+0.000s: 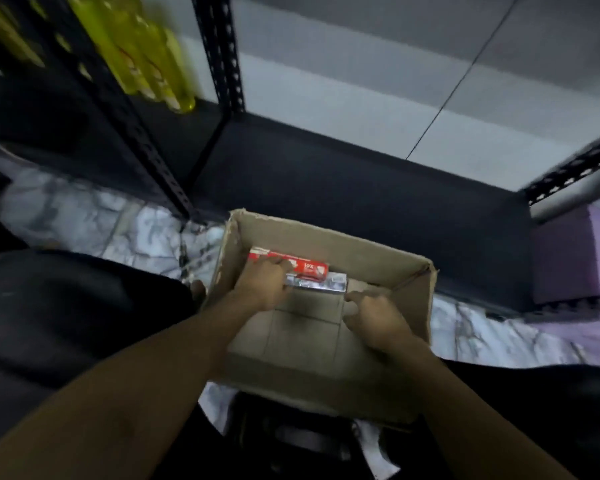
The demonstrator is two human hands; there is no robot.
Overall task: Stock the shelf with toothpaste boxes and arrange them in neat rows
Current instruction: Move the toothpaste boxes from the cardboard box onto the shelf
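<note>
The step in hand looks like the picking step: the person takes stock out of a cardboard carton (326,244) that stands on the marble floor (84,220) in front of a dark shelf (326,174). The carton is almost empty; only a red toothpaste box (309,266) and a silver box (326,284) just near of it remain, both lying flat at the far left of the carton bottom.

The left hand (260,282) lies on these boxes. Its fingers (274,263) are curled over the red box and seem to close on it, while the thumb presses at the left end of the silver one; how firm the hold is, I cannot tell because of blur. The right hand (374,317) is just to the right of the silver box, not touching it, with the fingers loosely bent and holding nothing.

I judge the next move calls for lifting the boxes clear of the carton wall and carrying them far onto the shelf.
</note>
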